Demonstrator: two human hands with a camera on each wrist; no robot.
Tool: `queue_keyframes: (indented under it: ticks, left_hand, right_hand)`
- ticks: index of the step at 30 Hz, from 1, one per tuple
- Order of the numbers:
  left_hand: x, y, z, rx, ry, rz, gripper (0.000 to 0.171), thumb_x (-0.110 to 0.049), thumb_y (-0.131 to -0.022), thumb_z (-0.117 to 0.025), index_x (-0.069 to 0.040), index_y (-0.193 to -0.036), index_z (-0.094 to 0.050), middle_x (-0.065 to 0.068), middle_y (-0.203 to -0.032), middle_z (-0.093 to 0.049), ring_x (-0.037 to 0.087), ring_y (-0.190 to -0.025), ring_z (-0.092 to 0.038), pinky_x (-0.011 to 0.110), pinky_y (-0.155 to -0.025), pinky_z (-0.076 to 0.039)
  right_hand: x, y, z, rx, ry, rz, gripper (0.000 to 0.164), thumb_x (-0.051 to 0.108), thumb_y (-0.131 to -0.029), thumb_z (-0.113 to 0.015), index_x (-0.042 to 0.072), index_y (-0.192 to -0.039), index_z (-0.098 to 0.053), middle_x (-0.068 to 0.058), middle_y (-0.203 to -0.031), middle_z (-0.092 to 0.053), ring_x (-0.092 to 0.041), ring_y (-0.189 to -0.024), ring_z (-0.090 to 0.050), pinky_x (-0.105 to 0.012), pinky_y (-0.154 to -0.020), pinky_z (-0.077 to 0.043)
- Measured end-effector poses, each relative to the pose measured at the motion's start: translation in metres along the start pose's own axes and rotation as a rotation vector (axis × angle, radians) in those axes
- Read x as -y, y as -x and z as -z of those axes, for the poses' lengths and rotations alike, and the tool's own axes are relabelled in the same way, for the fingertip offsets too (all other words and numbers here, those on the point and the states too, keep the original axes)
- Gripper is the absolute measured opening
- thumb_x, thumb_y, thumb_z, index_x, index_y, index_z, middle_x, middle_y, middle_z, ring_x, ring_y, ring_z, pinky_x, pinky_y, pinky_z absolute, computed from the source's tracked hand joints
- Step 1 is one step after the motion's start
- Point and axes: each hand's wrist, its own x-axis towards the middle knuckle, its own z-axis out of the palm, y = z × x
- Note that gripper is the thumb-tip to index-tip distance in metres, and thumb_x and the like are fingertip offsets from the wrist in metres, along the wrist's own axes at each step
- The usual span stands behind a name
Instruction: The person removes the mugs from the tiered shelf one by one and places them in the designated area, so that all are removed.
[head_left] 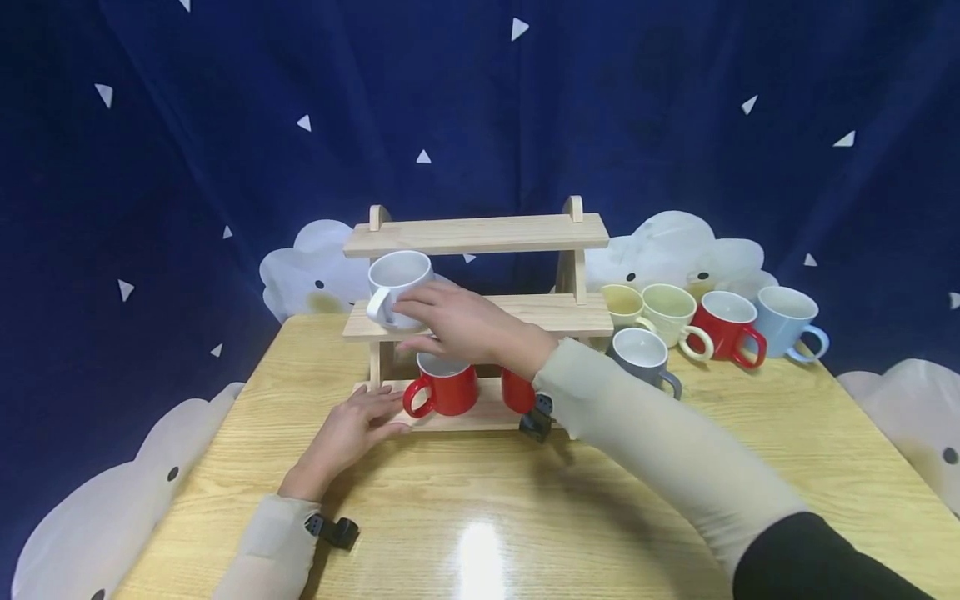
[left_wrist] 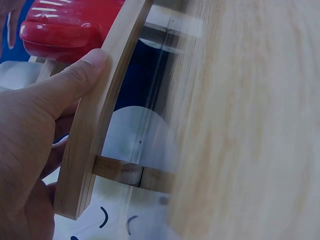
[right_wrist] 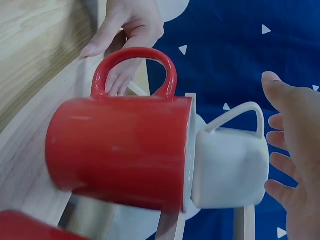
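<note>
A white mug (head_left: 401, 271) stands upright at the left end of the middle board of a three-tier wooden shelf (head_left: 480, 235), its handle facing front left. My right hand (head_left: 465, 321) is right beside this mug, with fingers loosely extended; in the right wrist view a gap shows between the thumb and the white mug (right_wrist: 230, 165). On the bottom board sit a red mug (head_left: 453, 392) and a second red mug (head_left: 517, 392), partly hidden by my right wrist. My left hand (head_left: 360, 421) grips the bottom board's left end, thumb (left_wrist: 95, 59) on its edge and fingers behind.
Right of the shelf on the wooden table (head_left: 420, 500) stand a grey mug (head_left: 637, 348), a yellow mug (head_left: 621, 302), a pale green mug (head_left: 667, 312), a red mug (head_left: 723, 327) and a light blue mug (head_left: 783, 321). A dark blue curtain (head_left: 480, 100) hangs behind.
</note>
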Motion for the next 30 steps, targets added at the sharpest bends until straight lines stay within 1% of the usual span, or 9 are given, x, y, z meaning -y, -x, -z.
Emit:
queue_keyframes:
  ticks: [3, 6, 10, 14, 18, 22, 26, 30]
  left_hand:
    - [0.000, -0.001, 0.000, -0.009, 0.000, -0.009, 0.050, -0.043, -0.080, -0.078, -0.012, -0.120, -0.072, 0.006, -0.122, -0.068, 0.029, -0.123, -0.057, 0.053, -0.113, -0.031]
    - [0.000, -0.001, -0.001, -0.014, 0.001, -0.018, 0.048, -0.042, -0.081, -0.078, -0.013, -0.119, -0.073, 0.006, -0.121, -0.068, 0.029, -0.123, -0.057, 0.053, -0.112, -0.032]
    - [-0.001, -0.002, -0.001, -0.001, 0.006, -0.008, 0.046, -0.041, -0.081, -0.078, -0.013, -0.118, -0.073, 0.005, -0.122, -0.068, 0.028, -0.124, -0.056, 0.052, -0.113, -0.031]
    - [-0.002, -0.002, 0.000, 0.016, 0.007, 0.008, 0.046, -0.040, -0.081, -0.079, -0.014, -0.118, -0.073, 0.004, -0.122, -0.068, 0.026, -0.125, -0.056, 0.050, -0.115, -0.029]
    - [-0.002, -0.003, 0.000, 0.021, 0.008, 0.009, 0.046, -0.041, -0.082, -0.078, -0.014, -0.118, -0.073, 0.004, -0.123, -0.067, 0.027, -0.125, -0.055, 0.050, -0.114, -0.029]
    - [-0.002, -0.003, 0.000, 0.017, 0.013, 0.005, 0.047, -0.042, -0.082, -0.077, -0.014, -0.119, -0.072, 0.005, -0.124, -0.067, 0.027, -0.125, -0.055, 0.051, -0.114, -0.029]
    - [-0.001, -0.002, 0.000, 0.014, 0.009, 0.009, 0.049, -0.043, -0.082, -0.076, -0.014, -0.122, -0.071, 0.005, -0.124, -0.067, 0.028, -0.126, -0.055, 0.051, -0.115, -0.029]
    - [0.000, -0.001, 0.000, 0.015, 0.006, 0.013, 0.050, -0.043, -0.083, -0.076, -0.013, -0.122, -0.071, 0.006, -0.123, -0.067, 0.028, -0.125, -0.055, 0.050, -0.115, -0.029]
  right_hand:
    - [0.003, -0.009, -0.001, -0.012, 0.027, 0.026, 0.060, 0.050, -0.094, -0.059, 0.013, -0.141, -0.054, -0.004, -0.141, -0.053, -0.020, -0.134, -0.043, -0.037, -0.116, -0.029]
    - [0.006, -0.018, -0.001, -0.012, 0.058, 0.030, 0.058, 0.051, -0.095, -0.057, 0.014, -0.141, -0.053, -0.002, -0.140, -0.054, -0.019, -0.133, -0.044, -0.036, -0.116, -0.030]
    - [0.011, -0.027, -0.002, 0.022, 0.081, 0.020, 0.059, 0.050, -0.096, -0.056, 0.016, -0.143, -0.051, -0.002, -0.144, -0.050, -0.019, -0.136, -0.040, -0.037, -0.116, -0.030]
    - [0.013, -0.033, -0.004, 0.047, 0.114, 0.038, 0.058, 0.048, -0.097, -0.055, 0.014, -0.144, -0.050, -0.004, -0.146, -0.050, -0.022, -0.138, -0.038, -0.039, -0.117, -0.027]
    - [0.012, -0.035, -0.004, 0.047, 0.173, 0.046, 0.056, 0.050, -0.098, -0.053, 0.015, -0.143, -0.051, -0.002, -0.144, -0.052, -0.020, -0.137, -0.040, -0.037, -0.118, -0.026]
    - [0.009, -0.032, -0.001, 0.015, 0.206, 0.054, 0.051, 0.050, -0.099, -0.052, 0.016, -0.136, -0.057, 0.001, -0.137, -0.058, -0.018, -0.132, -0.045, -0.032, -0.116, -0.028]
    - [0.007, -0.028, 0.001, -0.033, 0.193, 0.057, 0.043, 0.047, -0.098, -0.054, 0.016, -0.127, -0.063, 0.002, -0.127, -0.063, -0.017, -0.126, -0.050, -0.032, -0.114, -0.032]
    - [0.005, -0.023, 0.000, -0.065, 0.184, 0.032, 0.037, 0.045, -0.098, -0.057, 0.018, -0.121, -0.065, 0.002, -0.125, -0.064, -0.018, -0.123, -0.052, -0.034, -0.108, -0.038]
